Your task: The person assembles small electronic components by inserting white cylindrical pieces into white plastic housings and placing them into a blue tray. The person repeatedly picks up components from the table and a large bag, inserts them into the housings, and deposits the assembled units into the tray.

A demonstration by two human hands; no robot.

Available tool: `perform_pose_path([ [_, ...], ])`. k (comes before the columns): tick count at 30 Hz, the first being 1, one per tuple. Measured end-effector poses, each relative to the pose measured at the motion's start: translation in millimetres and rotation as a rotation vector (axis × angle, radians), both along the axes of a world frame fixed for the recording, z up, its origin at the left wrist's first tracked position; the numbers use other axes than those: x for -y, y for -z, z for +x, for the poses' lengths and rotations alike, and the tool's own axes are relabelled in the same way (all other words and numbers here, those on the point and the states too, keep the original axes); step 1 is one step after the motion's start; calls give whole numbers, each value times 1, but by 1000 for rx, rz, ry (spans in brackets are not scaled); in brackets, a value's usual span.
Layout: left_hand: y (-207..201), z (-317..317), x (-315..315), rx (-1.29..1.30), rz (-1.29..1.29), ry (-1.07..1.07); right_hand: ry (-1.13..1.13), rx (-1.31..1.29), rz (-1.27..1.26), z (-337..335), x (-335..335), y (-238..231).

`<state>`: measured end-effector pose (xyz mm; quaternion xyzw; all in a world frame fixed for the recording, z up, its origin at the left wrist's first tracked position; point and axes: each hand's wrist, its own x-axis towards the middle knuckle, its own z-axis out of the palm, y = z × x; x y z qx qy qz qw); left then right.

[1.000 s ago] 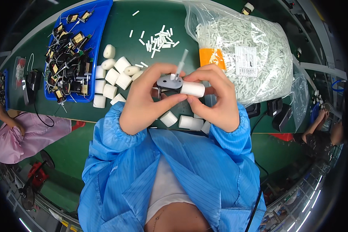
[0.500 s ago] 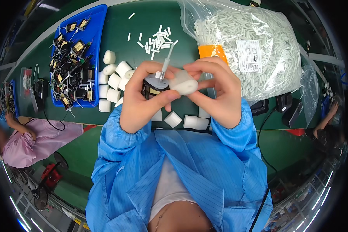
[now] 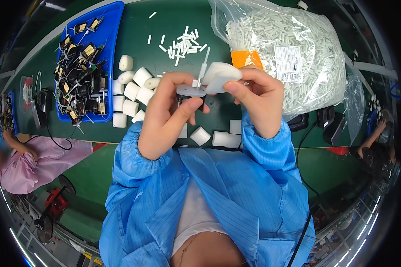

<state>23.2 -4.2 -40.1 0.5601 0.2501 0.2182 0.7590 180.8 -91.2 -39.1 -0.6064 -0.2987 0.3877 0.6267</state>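
My left hand (image 3: 168,109) is closed around a small wound coil part (image 3: 189,91) with a grey end plate and a dark body. A thin lead with a white sleeve (image 3: 202,71) stands up from that plate. In my right hand (image 3: 263,100), thumb and fingers pinch a roll of white tape (image 3: 222,76); a pale flat face of it slants down beside the coil part's plate. Whether the tape touches the part cannot be made out.
More white tape rolls (image 3: 131,91) stand left of my hands, and others (image 3: 225,139) near the table edge. A blue tray (image 3: 116,26) holds several wired coil parts. Short white tubes (image 3: 185,44) lie loose at the back. A large clear bag of tubes (image 3: 316,49) fills the right.
The tape roll has turned in my right hand and risen slightly, now showing a broad flat face. My right hand has shifted a little right; the coil part has tilted in my left.
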Motion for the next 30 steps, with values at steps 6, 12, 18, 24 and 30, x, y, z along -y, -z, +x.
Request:
perform_pose_path([
  [6,9,-6,7,-125,348,-85,-34,28,48,-11,0,2],
  [12,-2,0,1,-182,687,-47,-179,350,42,-6,-4,-9],
  [18,3,-1,5,-99,491,49,-315,403,84,-2,-6,-9],
  [24,-24,15,-8,-123,340,177,-302,416,188,14,-11,-16],
  [30,-26,109,-95,25,553,43,366,215,304,34,5,-26],
])
